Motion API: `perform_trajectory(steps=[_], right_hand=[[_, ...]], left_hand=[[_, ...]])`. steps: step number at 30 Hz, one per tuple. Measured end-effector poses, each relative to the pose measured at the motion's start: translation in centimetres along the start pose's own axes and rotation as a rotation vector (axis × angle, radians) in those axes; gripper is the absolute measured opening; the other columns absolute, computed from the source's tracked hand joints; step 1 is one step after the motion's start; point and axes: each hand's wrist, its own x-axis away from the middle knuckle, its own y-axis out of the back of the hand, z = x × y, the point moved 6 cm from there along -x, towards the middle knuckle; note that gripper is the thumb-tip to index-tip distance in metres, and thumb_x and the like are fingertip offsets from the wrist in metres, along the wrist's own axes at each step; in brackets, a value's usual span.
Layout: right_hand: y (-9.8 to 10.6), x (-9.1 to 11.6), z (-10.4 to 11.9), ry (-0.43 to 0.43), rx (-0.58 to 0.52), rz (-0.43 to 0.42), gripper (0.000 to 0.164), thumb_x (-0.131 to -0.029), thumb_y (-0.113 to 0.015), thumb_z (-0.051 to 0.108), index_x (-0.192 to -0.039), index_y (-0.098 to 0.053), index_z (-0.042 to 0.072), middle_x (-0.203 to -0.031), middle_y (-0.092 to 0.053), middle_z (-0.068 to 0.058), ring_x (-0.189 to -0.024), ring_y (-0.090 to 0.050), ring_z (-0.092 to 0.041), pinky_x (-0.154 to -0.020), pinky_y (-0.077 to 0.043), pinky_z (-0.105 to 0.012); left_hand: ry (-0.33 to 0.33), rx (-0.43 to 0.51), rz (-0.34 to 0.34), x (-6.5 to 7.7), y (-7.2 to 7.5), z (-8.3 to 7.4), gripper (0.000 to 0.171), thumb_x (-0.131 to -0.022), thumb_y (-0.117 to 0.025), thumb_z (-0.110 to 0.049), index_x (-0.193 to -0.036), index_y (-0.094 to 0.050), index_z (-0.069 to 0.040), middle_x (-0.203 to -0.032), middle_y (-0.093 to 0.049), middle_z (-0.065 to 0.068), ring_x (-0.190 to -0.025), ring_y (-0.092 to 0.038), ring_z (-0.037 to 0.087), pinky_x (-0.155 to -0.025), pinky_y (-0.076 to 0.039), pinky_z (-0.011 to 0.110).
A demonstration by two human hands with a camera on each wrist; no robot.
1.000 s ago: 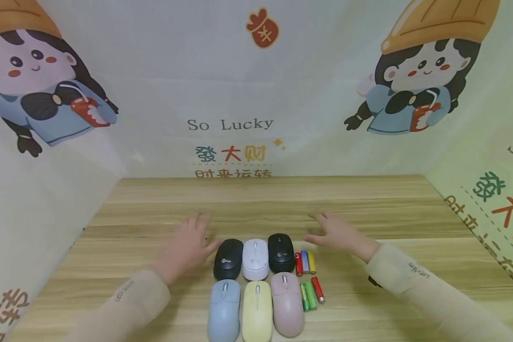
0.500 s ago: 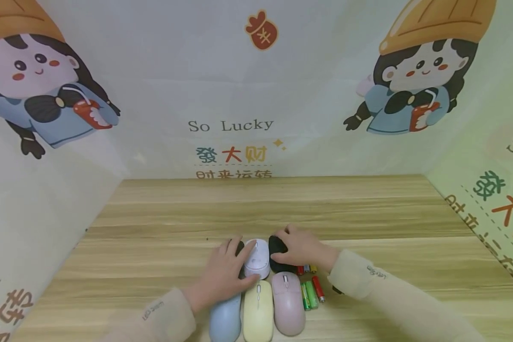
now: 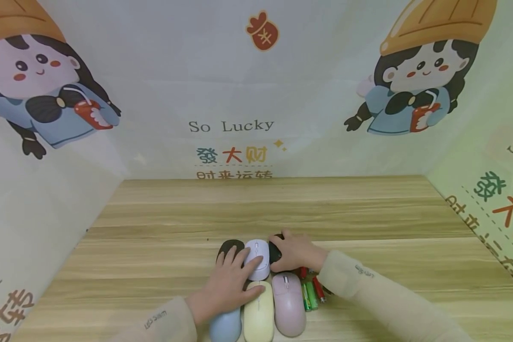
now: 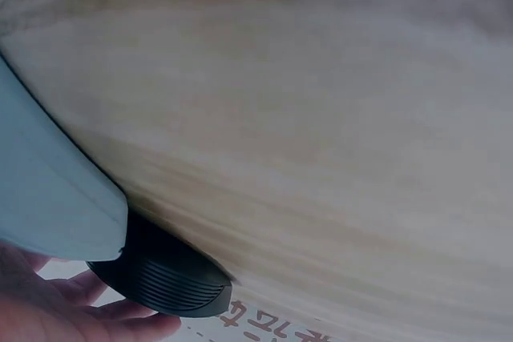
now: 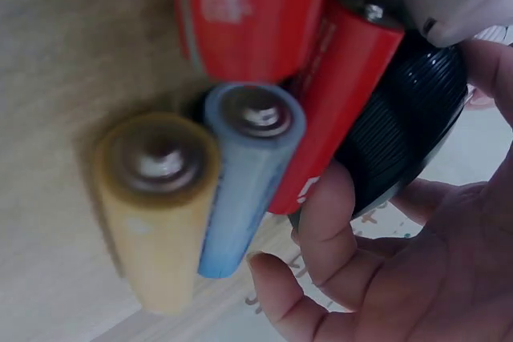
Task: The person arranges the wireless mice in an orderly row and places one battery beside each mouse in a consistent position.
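My left hand (image 3: 224, 285) lies with spread fingers over the left black mouse (image 3: 230, 246) and the edge of the white mouse (image 3: 255, 247). Its thumb reaches over the front of the yellow mouse (image 3: 258, 320), and the palm covers part of the blue mouse (image 3: 225, 327). My right hand (image 3: 297, 251) grips the right black mouse (image 3: 274, 252), thumb on the near side and fingers across it. Red (image 5: 345, 78), blue (image 5: 244, 190) and yellow (image 5: 160, 230) batteries lie beside that mouse, mostly hidden under the hand in the head view.
The pink mouse (image 3: 289, 308) sits right of the yellow one. Green batteries (image 3: 312, 297) and a red battery (image 3: 318, 289) lie to its right. A printed cloth (image 3: 162, 95) hangs behind and beside the wooden table (image 3: 367, 209).
Both hands have moved inward from either side of the mice. My left hand has come down over the left mice; my right hand has taken hold of the right black mouse.
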Motion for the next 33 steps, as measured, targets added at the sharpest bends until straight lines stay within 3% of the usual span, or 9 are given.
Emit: perform_trajectory(steps=[4, 11, 22, 30, 33], right_hand=[[0.0, 0.0, 0.1, -0.014, -0.029, 0.027, 0.068, -0.075, -0.065, 0.041, -0.134, -0.044, 0.016, -0.136, -0.039, -0.022, -0.105, -0.052, -0.032, -0.089, -0.037, -0.054], [-0.1, -0.2, 0.2, -0.015, -0.026, 0.017, 0.072, -0.071, -0.069, 0.041, -0.133, -0.043, 0.015, -0.129, -0.042, -0.02, -0.093, -0.053, -0.027, -0.082, -0.04, -0.049], [0.0, -0.4, -0.4, -0.019, -0.075, 0.001, 0.072, -0.07, -0.071, 0.04, -0.133, -0.045, 0.017, -0.131, -0.043, -0.021, -0.093, -0.054, -0.028, -0.08, -0.042, -0.048], [1.3, -1.3, -2.7, -0.052, -0.221, -0.008, 0.079, -0.073, -0.071, 0.036, -0.14, -0.036, 0.015, -0.141, -0.029, -0.027, -0.092, -0.054, -0.032, -0.073, -0.047, -0.044], [2.1, -1.9, -4.5, -0.067, -0.265, -0.012, 0.081, -0.074, -0.07, 0.035, -0.142, -0.031, 0.014, -0.143, -0.023, -0.029, -0.101, -0.052, -0.035, -0.076, -0.046, -0.045]], left_hand=[[0.01, 0.009, 0.014, 0.0, 0.0, -0.1, 0.061, -0.086, -0.047, -0.056, -0.134, -0.045, -0.019, -0.136, -0.04, 0.018, -0.123, -0.033, 0.048, -0.096, -0.027, 0.063], [0.02, 0.009, 0.028, 0.2, 0.1, 0.0, 0.062, -0.086, -0.047, -0.056, -0.135, -0.044, -0.019, -0.136, -0.04, 0.018, -0.124, -0.033, 0.048, -0.096, -0.026, 0.063], [0.005, 0.01, 0.021, 0.0, -0.1, -0.1, 0.061, -0.086, -0.047, -0.056, -0.135, -0.044, -0.019, -0.136, -0.04, 0.017, -0.124, -0.033, 0.047, -0.095, -0.027, 0.064], [0.015, 0.024, 0.027, -0.1, -0.3, -0.1, 0.061, -0.086, -0.047, -0.055, -0.135, -0.044, -0.018, -0.137, -0.04, 0.018, -0.124, -0.033, 0.047, -0.096, -0.025, 0.064], [0.022, 0.025, 0.031, -0.1, -0.2, 0.0, 0.061, -0.086, -0.047, -0.055, -0.135, -0.044, -0.019, -0.137, -0.039, 0.018, -0.125, -0.032, 0.047, -0.096, -0.025, 0.064]])
